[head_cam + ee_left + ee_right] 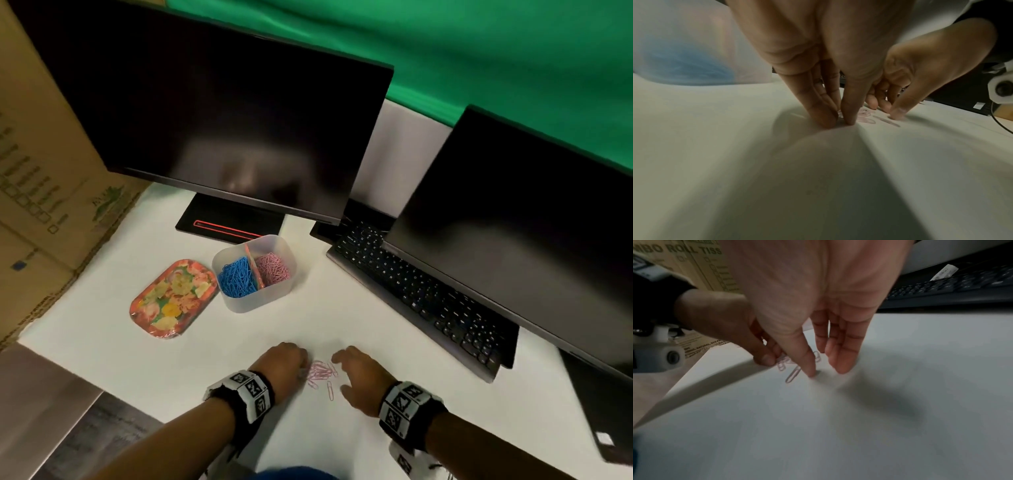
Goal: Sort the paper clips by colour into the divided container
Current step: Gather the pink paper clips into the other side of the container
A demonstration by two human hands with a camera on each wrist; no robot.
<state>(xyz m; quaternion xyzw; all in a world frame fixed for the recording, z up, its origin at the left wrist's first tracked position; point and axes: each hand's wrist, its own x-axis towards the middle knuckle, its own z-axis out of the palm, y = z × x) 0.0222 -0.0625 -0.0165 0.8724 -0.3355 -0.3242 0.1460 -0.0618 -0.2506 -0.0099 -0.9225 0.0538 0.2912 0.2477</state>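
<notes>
While the last loose pink paper clips [321, 371] are lying in a small heap on the white counter [376, 322] between our two hands, we are working to gather them. Our left hand [287, 365] is pinching at the heap's edge, thumb and fingertips [826, 120] closing on clips against the surface. Our right hand [363, 377] is holding nothing, its fingers straight and angled down, the tips touching the counter just beside one stray clip [793, 375].

To do this well, we are judging that the right hand should be sweeping the strays toward the left so that one pinch lifts several; thin flat wire resists picking off a smooth top.

The divided container [255, 298] is standing well apart from the heap, farther back, blue clips [236, 277] in its left compartment and pink clips [272, 269] in its right. A flowered tray [171, 298] is sitting just beside it on the left. A keyboard [421, 294] and two dark monitors [226, 116] are crowding the right and rear; the carry path itself looks open.
</notes>
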